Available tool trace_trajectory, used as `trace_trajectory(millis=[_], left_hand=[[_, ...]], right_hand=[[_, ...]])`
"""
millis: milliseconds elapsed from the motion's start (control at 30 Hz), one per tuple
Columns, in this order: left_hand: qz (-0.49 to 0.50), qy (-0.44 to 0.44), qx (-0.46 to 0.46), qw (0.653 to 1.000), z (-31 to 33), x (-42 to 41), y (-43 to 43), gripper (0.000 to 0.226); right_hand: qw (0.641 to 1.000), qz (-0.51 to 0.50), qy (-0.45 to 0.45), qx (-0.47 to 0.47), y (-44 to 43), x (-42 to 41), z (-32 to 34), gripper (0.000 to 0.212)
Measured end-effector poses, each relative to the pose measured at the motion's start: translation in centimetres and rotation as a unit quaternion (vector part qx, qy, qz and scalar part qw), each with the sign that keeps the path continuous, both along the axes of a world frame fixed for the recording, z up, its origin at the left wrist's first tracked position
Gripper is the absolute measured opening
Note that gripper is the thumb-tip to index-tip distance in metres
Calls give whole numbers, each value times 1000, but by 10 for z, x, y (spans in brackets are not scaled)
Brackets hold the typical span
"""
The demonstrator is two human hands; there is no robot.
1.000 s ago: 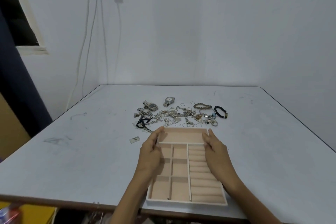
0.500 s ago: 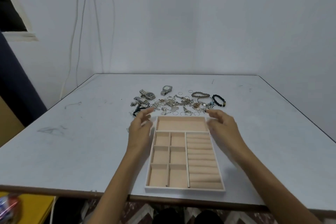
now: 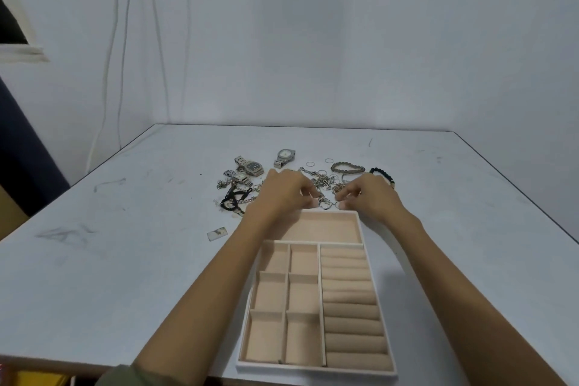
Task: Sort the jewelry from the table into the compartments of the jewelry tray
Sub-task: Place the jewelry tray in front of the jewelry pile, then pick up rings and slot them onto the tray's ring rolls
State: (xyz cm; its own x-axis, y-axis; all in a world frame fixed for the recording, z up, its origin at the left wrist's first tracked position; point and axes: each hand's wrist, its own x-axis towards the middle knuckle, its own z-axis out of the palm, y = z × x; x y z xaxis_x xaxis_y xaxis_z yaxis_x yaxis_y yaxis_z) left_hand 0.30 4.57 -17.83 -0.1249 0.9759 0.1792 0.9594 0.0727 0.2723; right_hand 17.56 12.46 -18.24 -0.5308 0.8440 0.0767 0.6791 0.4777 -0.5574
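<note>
The beige jewelry tray (image 3: 316, 368) lies at the table's near edge, and all its compartments show bare lining. Beyond its far wall lies the jewelry pile: two watches (image 3: 252, 167) (image 3: 285, 156), a beaded bracelet (image 3: 347, 167), a black bead bracelet (image 3: 383, 174), a black cord (image 3: 233, 199) and several silver rings (image 3: 324, 180). My left hand (image 3: 283, 193) rests on the pile's middle with curled fingers touching rings. My right hand (image 3: 371, 197) pinches a small ring (image 3: 338, 205) just past the tray's far rim. Both hands hide part of the pile.
A small pale tag (image 3: 217, 233) lies on the grey table (image 3: 125, 260) left of the tray. The walls stand close behind the table. Cables (image 3: 119, 72) hang down the back wall at the left.
Both hands have left the tray's sides and reached forward onto the jewelry pile, fingers curling down onto the rings. The view has tilted downward.
</note>
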Motion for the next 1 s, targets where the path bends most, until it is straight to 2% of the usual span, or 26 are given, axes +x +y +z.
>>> trace_trajectory(millis=[133, 300, 367, 500, 767, 1000], left_hand=[[4, 70, 1, 998, 5, 2, 5, 15], [17, 50, 23, 998, 8, 0, -3, 10], [33, 20, 66, 997, 8, -3, -11, 8], [47, -83, 145, 985, 6, -3, -36, 10], [-7, -202, 121, 972, 6, 24, -72, 14], [-36, -245, 84, 965, 2, 47, -86, 10]], right_hand=[[999, 10, -33, 29, 2, -2, -1, 10], [994, 29, -105, 6, 6, -7, 5, 12], [989, 30, -144, 4, 8, -11, 6, 5], [982, 27, -188, 19, 8, -16, 4, 18], [970, -5, -197, 145, -10, -17, 13, 10], [966, 22, -251, 62, -9, -19, 17, 4]])
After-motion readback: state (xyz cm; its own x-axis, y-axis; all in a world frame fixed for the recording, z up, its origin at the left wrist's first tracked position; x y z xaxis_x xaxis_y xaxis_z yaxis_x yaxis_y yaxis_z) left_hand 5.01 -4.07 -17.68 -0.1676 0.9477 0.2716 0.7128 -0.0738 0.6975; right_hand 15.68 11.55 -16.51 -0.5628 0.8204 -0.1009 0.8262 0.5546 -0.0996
